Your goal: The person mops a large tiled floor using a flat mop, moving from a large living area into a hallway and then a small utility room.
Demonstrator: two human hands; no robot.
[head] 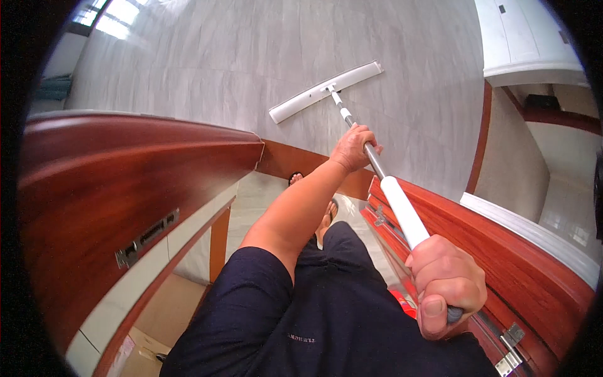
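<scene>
A long-handled floor squeegee with a wide white head (325, 92) stretches across the grey tiled floor (212, 56). My left hand (356, 147) is wrapped around the grey metal part of its pole, below the white and grey joint. At the lower right, my right hand (447, 287) grips the upper end of the pole, just above the white sleeve (405, 212); the grey end cap shows beside the thumb. The head lies on the floor, tilted with its right end farther away.
Reddish wooden door frame parts (141, 165) stand at the left, with a metal latch (147, 238). A red wooden door (494, 245) with hinges is at the right. A brown threshold (301, 162) crosses before my sandalled feet. White cabinets (523, 33) stand at the upper right.
</scene>
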